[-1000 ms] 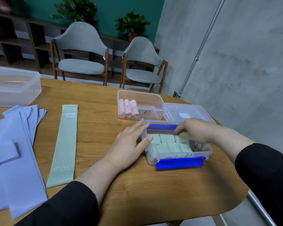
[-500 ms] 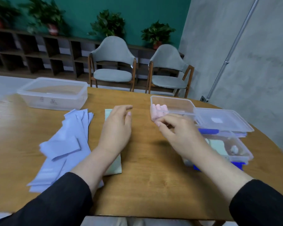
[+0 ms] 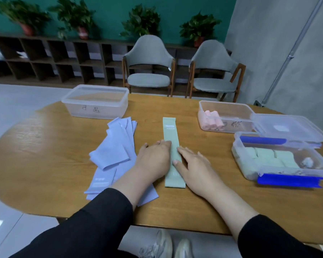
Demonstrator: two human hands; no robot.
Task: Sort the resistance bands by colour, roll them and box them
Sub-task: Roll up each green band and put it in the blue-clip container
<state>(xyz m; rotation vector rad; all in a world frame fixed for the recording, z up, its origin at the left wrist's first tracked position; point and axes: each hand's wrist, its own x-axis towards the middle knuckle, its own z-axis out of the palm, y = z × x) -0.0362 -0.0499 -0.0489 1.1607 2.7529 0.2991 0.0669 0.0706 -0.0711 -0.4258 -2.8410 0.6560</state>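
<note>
My left hand (image 3: pixel 154 158) and right hand (image 3: pixel 192 165), fingers flat and gripping nothing, press the green band (image 3: pixel 172 146) between them; its long axis runs six to twelve o'clock (near end closest), green box (image 3: pixel 239 155) at three.

Teal back wall (image 3: pixel 110 13); grey concrete side wall (image 3: pixel 280 43) with conduit. Low dark shelving (image 3: pixel 50 62) topped by potted plants (image 3: pixel 142 21) (four). Two grey chairs (image 3: pixel 149 71). Pale glossy floor (image 3: pixel 13 101).

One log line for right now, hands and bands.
left hand: flat on green band | right hand: flat on it | band: unrolled | purple bands: loose
</note>
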